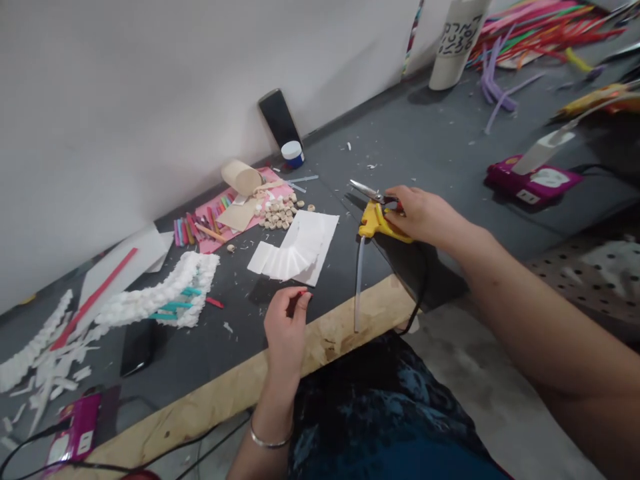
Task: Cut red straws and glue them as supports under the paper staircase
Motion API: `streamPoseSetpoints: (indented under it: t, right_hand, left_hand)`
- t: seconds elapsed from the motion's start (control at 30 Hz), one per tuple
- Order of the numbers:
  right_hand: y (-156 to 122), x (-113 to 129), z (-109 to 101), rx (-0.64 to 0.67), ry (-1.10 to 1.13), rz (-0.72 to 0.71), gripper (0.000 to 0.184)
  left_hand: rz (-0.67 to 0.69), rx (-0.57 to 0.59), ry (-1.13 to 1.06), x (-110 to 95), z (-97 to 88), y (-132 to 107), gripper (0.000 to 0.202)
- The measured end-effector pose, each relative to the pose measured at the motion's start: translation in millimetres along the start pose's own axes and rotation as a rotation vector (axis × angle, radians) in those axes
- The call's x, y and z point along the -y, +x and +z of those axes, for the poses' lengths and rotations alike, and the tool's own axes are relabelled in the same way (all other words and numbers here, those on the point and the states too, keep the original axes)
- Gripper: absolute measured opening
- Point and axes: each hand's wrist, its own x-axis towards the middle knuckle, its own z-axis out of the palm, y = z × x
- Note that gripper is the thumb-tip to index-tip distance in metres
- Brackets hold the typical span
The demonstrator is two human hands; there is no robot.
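My left hand (pixel 286 323) is closed in a pinch near the table's front edge, with a small red piece at its fingertips; its exact kind is too small to tell. Just beyond it lies a white paper card (pixel 320 243) with a curved row of folded white strips on it. My right hand (pixel 423 210) is closed around the handles of a pair of scissors (pixel 367 191), blades pointing left. Directly under the scissors rests a yellow glue gun (pixel 371 221), and a clear glue stick (pixel 359 283) reaches over the wooden edge.
Wooden beads (pixel 280 212), pastels (pixel 187 230) and a blue jar (pixel 293 155) sit behind the card. At left are a fluffy white piece (pixel 160 290) and a dark phone (pixel 137 350). Power strips (pixel 530 180) and a tall white container (pixel 457 47) stand right; cables hang in front.
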Motion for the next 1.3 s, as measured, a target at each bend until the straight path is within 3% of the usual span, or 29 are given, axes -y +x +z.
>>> streamPoseSetpoints:
  t: [0.07,0.17,0.27,0.37,0.53,0.67,0.8,0.97,1.1,1.3]
  right_hand:
    - [-0.2,4.2,-2.9,0.013,-0.066,-0.003,0.043]
    - [-16.7,24.4,-11.6,-0.08,-0.098,-0.08,0.036]
    - [-45.3,59.1,-11.6,-0.152,0.113,-0.225,0.031]
    - [-69.5,94.3,5.5,0.041,0.406,-0.47,0.02]
    - [-79.3,126.1,36.6,0.143,0.582,-0.434,0.008]
    - [-78.0,135.8,39.0,0.219,0.628,-0.347,0.005]
    - [-77.7,136.6,38.6,0.241,0.632,-0.285,0.007]
    - [-73.5,128.4,51.7,0.165,0.568,-0.198,0.007]
    - [-68.2,126.0,63.4,0.109,0.565,-0.15,0.008]
    - [-61.2,128.3,72.3,0.032,0.534,-0.168,0.011]
  left_hand:
    - [0.044,-0.01,0.031,-6.6,2.4,-2.5,0.017]
    - [0.056,-0.032,0.052,-12.6,6.3,-3.4,0.017]
    - [0.005,-0.066,0.031,-13.3,9.2,-1.5,0.019]
    - [-0.059,-0.081,-0.002,-12.8,9.3,0.7,0.022]
    - [-0.149,-0.097,-0.064,-11.5,3.8,1.2,0.024]
    - [-0.18,-0.085,-0.116,-6.9,-1.3,-0.7,0.025]
    - [-0.125,-0.005,-0.113,1.4,-10.1,-1.0,0.024]
    - [0.137,0.002,0.21,20.2,-21.2,5.5,0.025]
    - [0.337,0.089,0.473,31.0,-18.6,9.8,0.031]
    - [0.377,0.161,0.697,27.5,-12.7,7.1,0.037]
